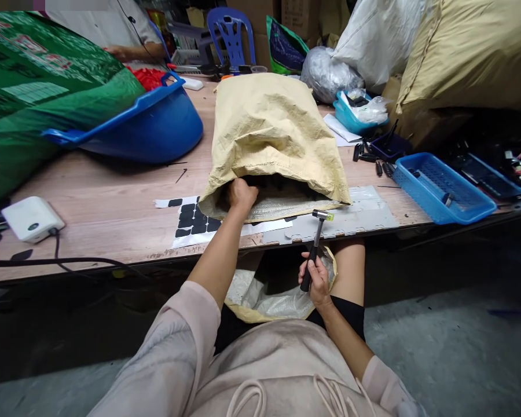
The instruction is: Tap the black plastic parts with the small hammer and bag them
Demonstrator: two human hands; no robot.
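A tan woven sack (269,133) lies on the wooden table (113,202) with its mouth facing me. My left hand (239,194) reaches into that mouth; its fingers are hidden inside. My right hand (316,279) is wrapped round the black handle of a small hammer (316,240), whose metal head with a yellow tip rests near the table edge. A sheet with several black pads (193,223) lies under the sack's left corner. A second open sack (278,295) sits on my lap below the table.
A blue basin (156,124) and a green bag (35,87) stand at left, a white device (31,218) with cable near the front left. Blue trays (438,188) with small parts sit at right. Another person's arm (134,52) is at the far side.
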